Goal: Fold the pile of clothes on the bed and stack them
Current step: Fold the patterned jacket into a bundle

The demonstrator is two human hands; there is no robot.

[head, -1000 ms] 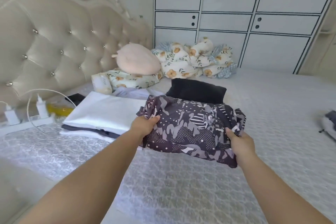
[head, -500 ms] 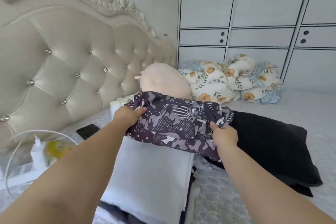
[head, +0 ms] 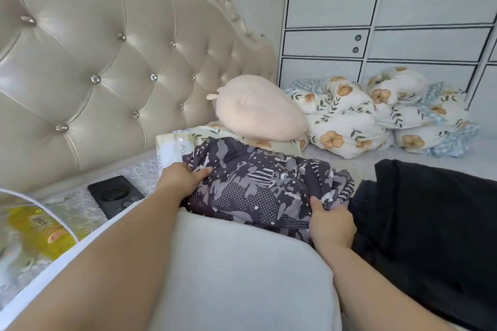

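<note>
Patterned top (head: 258, 191) sits at the far end of the white stack (head: 236, 271); my left hand (head: 183, 179) and right hand (head: 332, 223) grip its edges. Letting go unevenly could unfold it.

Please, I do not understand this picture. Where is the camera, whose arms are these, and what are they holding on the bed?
The camera sits on a person's head, looking down at their own arms. The left hand and the right hand each grip one side of a folded patterned garment, above a folded white garment. A black garment lies to the right. Beyond are a round pink cushion and a flowered blanket. A black phone lies near the padded headboard.
</note>
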